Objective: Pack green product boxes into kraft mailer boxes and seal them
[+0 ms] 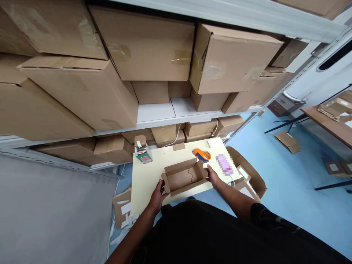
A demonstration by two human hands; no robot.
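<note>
Head: left hand, right hand grip empty carton

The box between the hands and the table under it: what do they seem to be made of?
The box looks like brown cardboard with a matt finish: it has folded flaps and an interlocking cut in its bottom. The table has a smooth, pale yellow top, perhaps laminated board or plastic; the picture does not settle which.
</note>
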